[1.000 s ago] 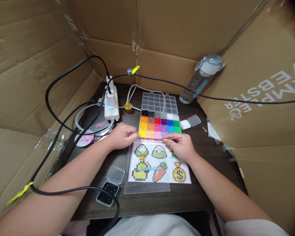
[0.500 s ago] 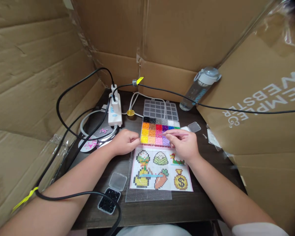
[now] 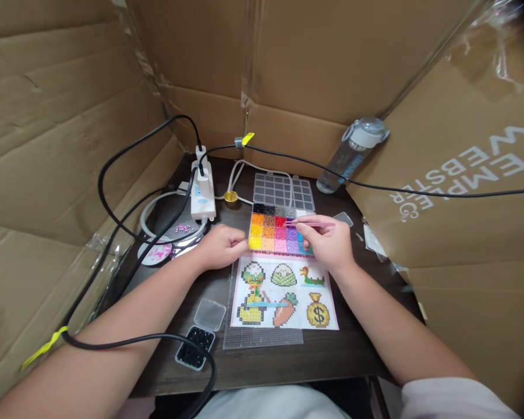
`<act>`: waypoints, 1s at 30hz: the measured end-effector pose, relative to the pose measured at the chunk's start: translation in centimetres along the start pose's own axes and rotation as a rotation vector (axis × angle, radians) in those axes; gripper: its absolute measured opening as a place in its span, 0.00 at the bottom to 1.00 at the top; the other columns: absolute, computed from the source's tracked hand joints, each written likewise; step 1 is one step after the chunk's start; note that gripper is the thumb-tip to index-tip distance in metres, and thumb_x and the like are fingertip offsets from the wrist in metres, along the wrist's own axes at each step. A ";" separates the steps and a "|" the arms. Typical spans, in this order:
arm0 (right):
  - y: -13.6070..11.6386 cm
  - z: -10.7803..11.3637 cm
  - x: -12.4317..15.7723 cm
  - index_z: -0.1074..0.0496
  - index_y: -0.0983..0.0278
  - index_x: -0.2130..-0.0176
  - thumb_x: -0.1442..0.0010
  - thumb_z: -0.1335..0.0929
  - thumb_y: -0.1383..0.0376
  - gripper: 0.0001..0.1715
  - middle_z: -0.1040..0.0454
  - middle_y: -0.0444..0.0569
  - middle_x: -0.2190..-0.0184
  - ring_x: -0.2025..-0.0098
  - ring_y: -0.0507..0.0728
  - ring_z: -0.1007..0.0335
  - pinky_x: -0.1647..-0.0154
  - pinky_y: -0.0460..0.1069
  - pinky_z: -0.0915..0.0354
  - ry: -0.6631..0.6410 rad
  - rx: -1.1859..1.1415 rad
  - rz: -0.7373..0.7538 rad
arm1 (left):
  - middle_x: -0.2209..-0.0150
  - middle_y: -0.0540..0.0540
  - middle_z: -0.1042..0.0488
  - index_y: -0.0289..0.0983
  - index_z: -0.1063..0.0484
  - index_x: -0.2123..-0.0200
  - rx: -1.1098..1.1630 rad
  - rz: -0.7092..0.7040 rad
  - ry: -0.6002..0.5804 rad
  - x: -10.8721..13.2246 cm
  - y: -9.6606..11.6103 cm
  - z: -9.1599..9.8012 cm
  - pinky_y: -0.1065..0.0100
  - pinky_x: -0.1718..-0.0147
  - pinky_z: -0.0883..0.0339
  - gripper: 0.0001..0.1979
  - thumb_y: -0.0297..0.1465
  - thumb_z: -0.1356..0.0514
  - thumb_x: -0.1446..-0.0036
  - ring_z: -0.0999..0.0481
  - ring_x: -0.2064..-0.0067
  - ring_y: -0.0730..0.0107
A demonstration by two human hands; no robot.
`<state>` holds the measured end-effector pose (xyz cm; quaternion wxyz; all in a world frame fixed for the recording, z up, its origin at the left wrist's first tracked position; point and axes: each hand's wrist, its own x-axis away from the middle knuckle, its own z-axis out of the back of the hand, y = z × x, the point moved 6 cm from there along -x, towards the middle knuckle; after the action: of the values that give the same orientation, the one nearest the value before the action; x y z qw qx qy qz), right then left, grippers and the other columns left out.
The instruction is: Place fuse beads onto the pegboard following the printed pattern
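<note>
My right hand (image 3: 327, 241) pinches pink tweezers (image 3: 317, 224) above the bead box (image 3: 250, 235). The tips point left, over or near the red beads (image 3: 280, 222); whether they grip a bead is too small to tell. My left hand (image 3: 225, 247) is curled into a loose fist on the table, close against the box's left edge; nothing shows in it. Just in front of the box lies a printed pattern sheet (image 3: 303, 302) with pixel pictures. A clear pegboard (image 3: 264, 338) sticks out from beneath the sheet, and several coloured pieces lie over its left pictures.
An open small case of black beads (image 3: 195, 348) stands front left. Behind my left hand are a power strip (image 3: 204, 198), a white dish with pink beads (image 3: 155, 251) and looping black cables (image 3: 107, 198). A bottle (image 3: 351, 154) leans at the back right. Cardboard walls (image 3: 297, 70) surround the table.
My right hand has moved the tweezers away from me, from the pink beads toward the red ones. The left hand stays by the box. The view has shifted slightly.
</note>
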<state>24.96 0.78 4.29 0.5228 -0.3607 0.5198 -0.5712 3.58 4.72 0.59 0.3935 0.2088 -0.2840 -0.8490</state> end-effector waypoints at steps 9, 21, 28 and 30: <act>3.7 6.8 7.5 0.20 0.63 0.67 0.48 0.27 0.64 0.06 0.19 0.50 0.66 0.81 0.48 0.35 0.82 0.46 0.36 -0.116 -0.007 -0.075 | 0.84 0.55 0.53 0.37 0.49 0.86 -0.018 -0.004 0.018 -0.4 0.3 0.0 0.71 0.80 0.55 0.18 0.33 0.48 0.48 0.51 0.81 0.80; 5.8 7.2 10.6 0.19 0.62 0.69 0.47 0.27 0.66 0.04 0.19 0.51 0.67 0.77 0.51 0.30 0.78 0.46 0.33 -0.121 0.012 -0.097 | 0.85 0.54 0.52 0.37 0.48 0.87 -0.046 0.034 -0.004 -0.6 0.6 0.2 0.71 0.80 0.54 0.18 0.34 0.47 0.50 0.50 0.81 0.80; 5.8 7.3 10.6 0.19 0.63 0.70 0.47 0.27 0.65 0.04 0.19 0.52 0.67 0.74 0.54 0.26 0.77 0.47 0.31 -0.131 0.057 -0.087 | 0.85 0.54 0.53 0.37 0.49 0.87 -0.033 0.042 -0.002 -0.6 0.7 0.3 0.70 0.80 0.55 0.18 0.34 0.47 0.50 0.51 0.81 0.80; 5.8 7.2 10.6 0.19 0.62 0.70 0.47 0.27 0.65 0.04 0.19 0.52 0.68 0.74 0.54 0.26 0.77 0.47 0.30 -0.135 0.065 -0.081 | 0.85 0.54 0.52 0.37 0.48 0.87 -0.039 0.044 -0.008 -0.6 0.8 0.3 0.70 0.80 0.55 0.18 0.35 0.47 0.50 0.50 0.81 0.80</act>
<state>31.11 -10.59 -1.25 0.5445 -0.4021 0.4495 -0.5829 4.20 4.87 1.38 0.4150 0.1916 -0.2734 -0.8464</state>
